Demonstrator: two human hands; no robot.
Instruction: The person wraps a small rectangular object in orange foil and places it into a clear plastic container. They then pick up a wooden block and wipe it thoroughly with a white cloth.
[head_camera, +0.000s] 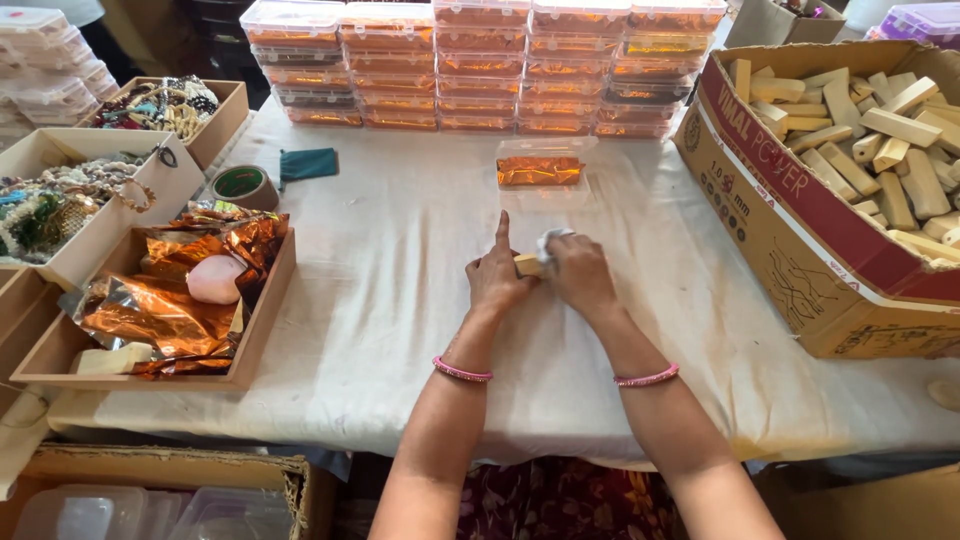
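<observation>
Pale wood shows between my hands at the middle of the frame: a small wooden block (528, 265), low over the white cloth of the tabletop (400, 260). My left hand (496, 280) has its grip clamped on the block's near end, forefinger pointing up. My right hand (580, 272) presses a white cloth (552, 240) onto it, grip closed. Just above lies a clear box (541, 170) with orange foil; at far right, a cardboard box (800, 230) of blocks.
</observation>
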